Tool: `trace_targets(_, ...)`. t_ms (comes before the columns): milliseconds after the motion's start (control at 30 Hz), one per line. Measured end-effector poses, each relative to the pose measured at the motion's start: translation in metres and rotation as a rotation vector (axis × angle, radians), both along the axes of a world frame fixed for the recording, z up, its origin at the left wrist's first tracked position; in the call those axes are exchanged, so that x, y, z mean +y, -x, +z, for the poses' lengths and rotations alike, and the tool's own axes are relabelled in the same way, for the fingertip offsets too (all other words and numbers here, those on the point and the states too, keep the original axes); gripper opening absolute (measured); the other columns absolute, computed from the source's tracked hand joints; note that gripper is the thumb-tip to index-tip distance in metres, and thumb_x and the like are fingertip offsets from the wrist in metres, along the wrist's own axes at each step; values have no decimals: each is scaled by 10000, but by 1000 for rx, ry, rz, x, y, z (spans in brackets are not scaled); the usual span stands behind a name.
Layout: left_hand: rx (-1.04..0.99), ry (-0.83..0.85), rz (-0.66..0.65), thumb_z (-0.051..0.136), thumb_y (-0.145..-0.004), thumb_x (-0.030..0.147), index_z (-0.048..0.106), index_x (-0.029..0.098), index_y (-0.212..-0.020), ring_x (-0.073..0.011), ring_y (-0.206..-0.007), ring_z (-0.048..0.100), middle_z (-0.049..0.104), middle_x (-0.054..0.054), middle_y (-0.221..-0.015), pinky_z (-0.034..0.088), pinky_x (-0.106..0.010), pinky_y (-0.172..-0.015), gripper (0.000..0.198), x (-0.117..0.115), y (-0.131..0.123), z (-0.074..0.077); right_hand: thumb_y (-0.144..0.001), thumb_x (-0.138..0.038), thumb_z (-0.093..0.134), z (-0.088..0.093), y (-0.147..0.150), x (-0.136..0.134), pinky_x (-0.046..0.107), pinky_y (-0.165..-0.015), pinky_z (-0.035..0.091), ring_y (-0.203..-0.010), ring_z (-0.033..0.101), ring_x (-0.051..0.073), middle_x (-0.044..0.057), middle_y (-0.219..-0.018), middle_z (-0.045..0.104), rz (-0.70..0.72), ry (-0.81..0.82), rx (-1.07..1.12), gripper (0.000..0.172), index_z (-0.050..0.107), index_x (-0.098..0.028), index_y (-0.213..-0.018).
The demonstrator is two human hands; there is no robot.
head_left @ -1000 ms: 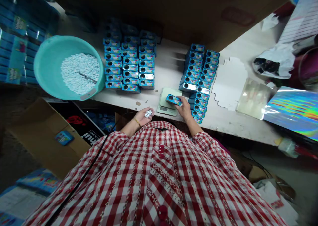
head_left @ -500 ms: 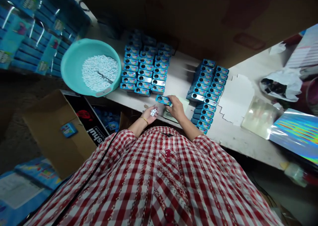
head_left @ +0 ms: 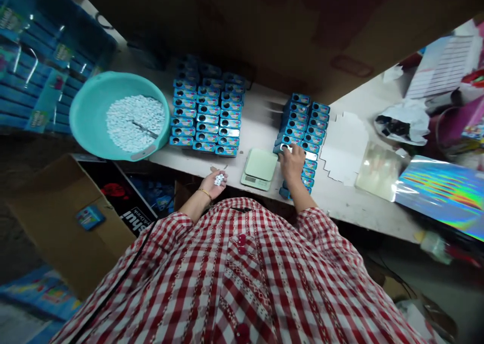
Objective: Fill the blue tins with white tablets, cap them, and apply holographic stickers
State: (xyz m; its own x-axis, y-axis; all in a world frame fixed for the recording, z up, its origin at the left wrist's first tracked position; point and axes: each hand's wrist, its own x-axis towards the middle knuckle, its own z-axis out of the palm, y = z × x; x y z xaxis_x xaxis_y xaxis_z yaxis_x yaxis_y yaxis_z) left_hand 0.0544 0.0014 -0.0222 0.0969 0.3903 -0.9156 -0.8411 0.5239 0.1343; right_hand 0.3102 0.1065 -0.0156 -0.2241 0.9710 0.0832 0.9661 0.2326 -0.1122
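My left hand (head_left: 215, 184) is cupped palm up at the table edge, holding a small heap of white pellets (head_left: 219, 179). My right hand (head_left: 293, 163) reaches to the right-hand group of boxes, its fingers on a small blue box (head_left: 279, 148) at the front of the left row. Between the hands lies a pale kitchen scale (head_left: 260, 166) with a bare platform. A block of similar blue boxes (head_left: 207, 118), each with a dark round spot on its end, stands left of the scale. Farther left, a turquoise basin (head_left: 81, 113) holds many white pellets (head_left: 130, 122) and a dark utensil.
A cardboard carton (head_left: 68, 198) with one blue box in it stands below the basin. Wrapped blue packs (head_left: 34, 72) are stacked at far left. White card (head_left: 345, 145), a plastic bag (head_left: 406, 125) and shiny sheets (head_left: 442, 195) lie right. A big dark carton (head_left: 264, 31) borders the back.
My right hand has let go of its blue box, now at the front of the left block, and moved right to another box. My left hand still cups the pellets. The view has shifted slightly.
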Motion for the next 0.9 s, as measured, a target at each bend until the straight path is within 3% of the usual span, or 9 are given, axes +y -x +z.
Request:
trace_targets(67, -7, 0, -21, 407, -898, 181, 541, 105, -695, -74, -455, 503, 557, -47, -593, 362, -136, -370, 255, 2, -6, -1, -864, -242, 510, -7, -25, 12, 419, -865, 345, -1112, 405, 290, 124, -1236, 504, 41, 28, -96, 219, 636, -208, -1041)
trace_targets(167, -3, -7, -41, 421, -896, 185, 544, 104, -699, -77, -460, 519, 567, -49, -598, 366, -137, -368, 246, 5, -12, 1, -884, -217, 466, -16, -41, 24, 418, -872, 329, -1130, 397, 285, 111, -1273, 499, 127, 40, -144, 205, 660, -204, -949)
trace_targets(267, -1, -17, -35, 426, -895, 187, 551, 104, -702, -79, -462, 530, 576, -52, -595, 388, -139, -377, 245, 5, -15, 4, -887, -179, 437, -6, -41, 19, 432, -915, 306, -1110, 411, 267, 107, -1243, 524, 158, -22, -114, 225, 661, -196, -893)
trace_targets(433, -12, 2, -30, 426, -890, 157, 579, 91, -715, -103, -518, 590, 616, -84, -618, 482, -170, -453, 241, 5, -24, 9, -873, -151, 450, 25, -9, -16, 422, -922, 308, -1073, 420, 255, 96, -1233, 536, 375, -9, -91, 231, 644, -225, -975)
trace_targets(567, -28, -23, -31, 420, -889, 140, 600, 80, -730, -133, -601, 642, 650, -114, -659, 536, -202, -532, 247, 8, -32, 14, -870, -137, 451, 23, 25, -31, 422, -893, 348, -1009, 465, 254, 122, -1188, 568, 506, 152, -77, 231, 654, -201, -960)
trace_targets(667, -27, -43, -25, 424, -885, 129, 605, 79, -732, -138, -618, 654, 662, -117, -671, 548, -208, -555, 242, 9, -30, 15, -880, -197, 479, 18, 21, -32, 414, -903, 377, -1054, 479, 256, 120, -1225, 563, 465, 150, 60, 221, 646, -198, -1026)
trace_targets(900, -19, -6, 43, 434, -868, 110, 633, 66, -837, -158, -683, 673, 678, -126, -708, 569, -238, -610, 206, 5, -19, 14, -883, -299, 502, 19, -37, -33, 422, -896, 439, -1017, 556, 242, 101, -1105, 635, 158, 25, 391, 243, 642, -206, -1058)
